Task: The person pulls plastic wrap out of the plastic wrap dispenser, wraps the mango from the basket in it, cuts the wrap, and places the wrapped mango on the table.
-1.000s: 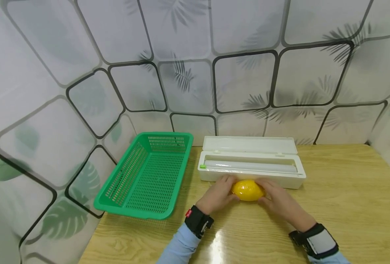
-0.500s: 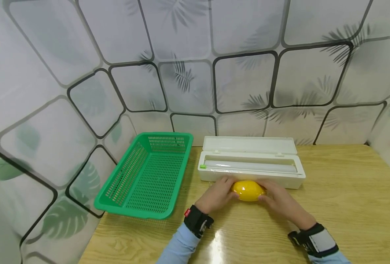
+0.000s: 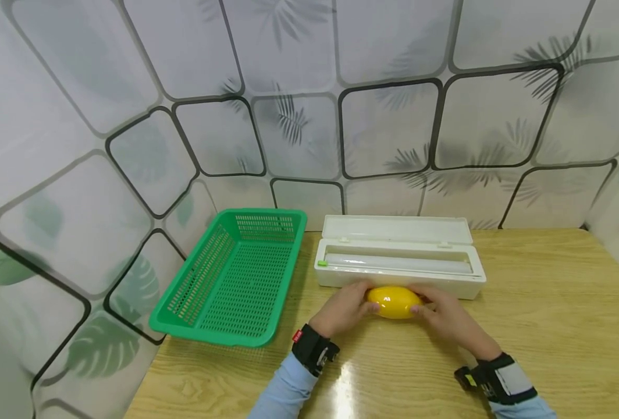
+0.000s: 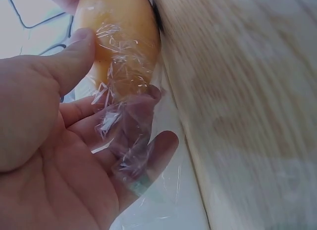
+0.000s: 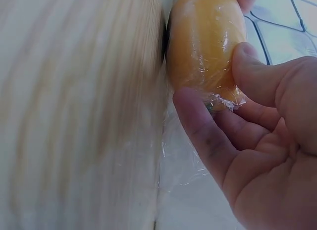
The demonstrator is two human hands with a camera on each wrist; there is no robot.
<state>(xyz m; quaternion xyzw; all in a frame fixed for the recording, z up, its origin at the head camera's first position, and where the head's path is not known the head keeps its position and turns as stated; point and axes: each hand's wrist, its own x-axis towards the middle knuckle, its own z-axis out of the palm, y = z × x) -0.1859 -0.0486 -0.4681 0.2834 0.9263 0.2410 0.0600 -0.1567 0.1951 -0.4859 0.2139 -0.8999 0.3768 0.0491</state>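
A smooth yellow oval fruit (image 3: 394, 302), wrapped in clear cling film (image 4: 131, 118), lies on the table before a white cling film dispenser (image 3: 401, 265). Its exact kind is unclear. My left hand (image 3: 341, 308) grips the fruit's left end, thumb on its near side and fingers behind. At the opposite end my right hand (image 3: 448, 317) holds it likewise, thumb in front. Crumpled film trails off the left end over my fingers in the left wrist view. In the right wrist view, film gathers at the fruit's other tip, by my fingers.
The dispenser's lid (image 3: 395, 230) stands raised, with a film roll (image 3: 398, 263) inside and a green slider (image 3: 322, 263) at its left. A green plastic basket (image 3: 241, 285) sits to the left on the wooden table (image 3: 550, 326). Patterned wall covering rises behind.
Both hands stay around the fruit, with slight shifts of the fingers and thumbs. The film over its front looks smoother than a second ago. Basket and dispenser have not moved.
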